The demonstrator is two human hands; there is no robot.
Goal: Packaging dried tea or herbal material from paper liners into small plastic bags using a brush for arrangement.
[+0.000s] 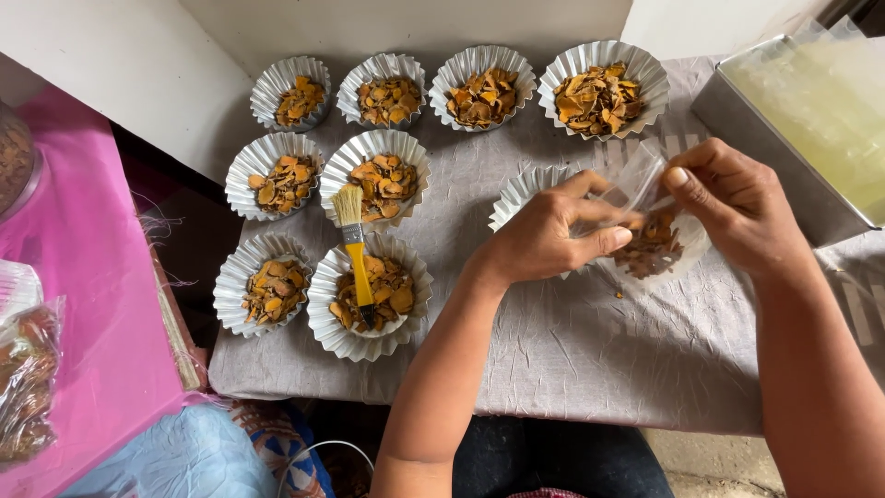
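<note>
Both hands meet at the right of the worktop (572,350). The left hand (544,235) and right hand (737,207) pinch a clear bag (650,244) of orange chips, fingers narrow, holding its mouth open above a foil cup (521,189).

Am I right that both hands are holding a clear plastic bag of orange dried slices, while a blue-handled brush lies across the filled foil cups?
Not quite: the head view shows the brush has a yellow handle, not blue. The rest holds: the left hand and right hand hold the clear plastic bag of orange dried slices, and the brush lies across the filled foil cups.
</note>
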